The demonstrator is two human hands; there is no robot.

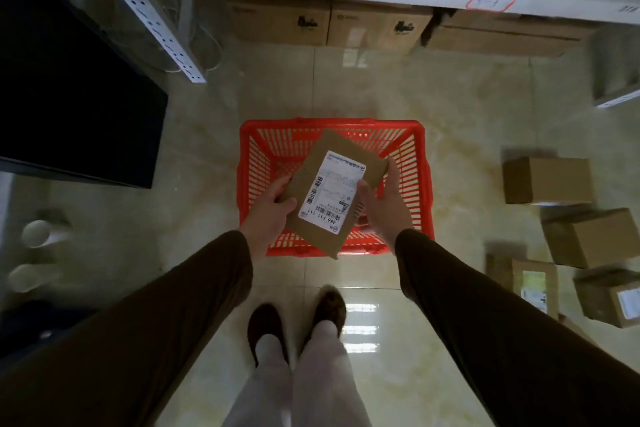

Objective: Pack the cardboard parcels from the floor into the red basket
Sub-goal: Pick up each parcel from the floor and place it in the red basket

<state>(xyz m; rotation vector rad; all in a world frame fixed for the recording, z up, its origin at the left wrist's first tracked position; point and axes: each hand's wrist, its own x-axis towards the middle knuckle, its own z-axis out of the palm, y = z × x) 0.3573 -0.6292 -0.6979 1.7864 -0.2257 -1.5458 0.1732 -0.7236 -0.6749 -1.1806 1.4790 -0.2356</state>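
Above the red basket [334, 135], which sits on the tiled floor [450, 107], a flat cardboard parcel [311, 184] hangs tilted, label up, one corner past the near rim. If it is released askew like this, I judge it could catch that rim and slide out onto the tiles. The left hand [270, 210] clasps its left edge, thumb on top, fingers underneath. The right hand [382, 203] pinches the right edge, fingers half curled. More parcels [547, 180] wait well apart at the floor's right side.
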